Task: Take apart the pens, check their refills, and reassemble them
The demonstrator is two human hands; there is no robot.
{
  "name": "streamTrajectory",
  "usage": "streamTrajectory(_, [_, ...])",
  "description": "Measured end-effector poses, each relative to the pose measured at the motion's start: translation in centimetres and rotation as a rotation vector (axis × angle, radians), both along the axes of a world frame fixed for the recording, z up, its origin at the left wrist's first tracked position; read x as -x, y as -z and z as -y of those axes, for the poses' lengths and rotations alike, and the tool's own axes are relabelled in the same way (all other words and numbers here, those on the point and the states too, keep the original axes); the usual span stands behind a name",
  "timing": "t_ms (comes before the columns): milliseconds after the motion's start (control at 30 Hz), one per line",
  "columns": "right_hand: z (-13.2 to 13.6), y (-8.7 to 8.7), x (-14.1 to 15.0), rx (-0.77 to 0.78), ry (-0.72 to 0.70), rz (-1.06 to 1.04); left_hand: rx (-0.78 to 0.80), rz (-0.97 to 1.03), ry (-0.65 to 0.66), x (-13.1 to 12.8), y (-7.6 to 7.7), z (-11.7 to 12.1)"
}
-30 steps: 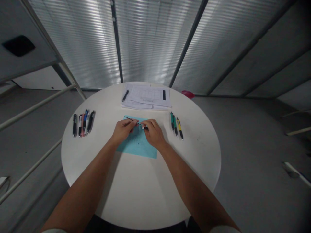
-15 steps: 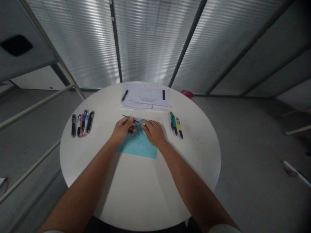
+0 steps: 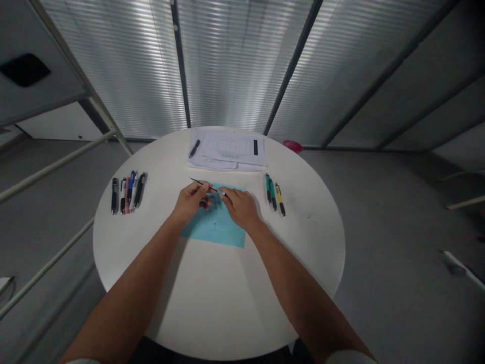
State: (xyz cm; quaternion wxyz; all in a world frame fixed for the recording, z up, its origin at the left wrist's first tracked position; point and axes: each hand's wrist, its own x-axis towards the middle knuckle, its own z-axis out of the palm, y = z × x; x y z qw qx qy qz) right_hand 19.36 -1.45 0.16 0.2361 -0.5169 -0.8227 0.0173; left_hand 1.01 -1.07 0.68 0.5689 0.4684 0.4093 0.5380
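Over a light-blue sheet (image 3: 214,232) on the white round table, my left hand (image 3: 191,202) pinches a thin dark rod that looks like a pen refill (image 3: 195,180). One end of it sticks out to the upper left; the other points toward my right hand (image 3: 240,206). That hand is closed, palm down above the sheet, around a small dark piece that looks like part of a pen (image 3: 224,194), mostly hidden by the fingers. A small gap seems to lie between the two hands' fingertips.
Several pens (image 3: 129,193) lie in a row at the left. Two green pens (image 3: 270,193) and a yellow pen (image 3: 280,200) lie at the right. Printed papers (image 3: 227,149) with a dark pen (image 3: 194,148) are at the table's far edge. A pink object (image 3: 292,146) shows beyond it.
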Motion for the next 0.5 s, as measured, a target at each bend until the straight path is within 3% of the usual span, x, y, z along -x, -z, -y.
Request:
streamTrajectory(200, [0.19,-0.13,0.08,-0.003,0.014,0.063,-0.038,-0.083,-0.038,-0.05,-0.13,0.04])
streamTrajectory(500, [0.13,0.10,0.05,-0.015,-0.010,-0.034,-0.036,-0.042,-0.066,0.38,-0.03,-0.14])
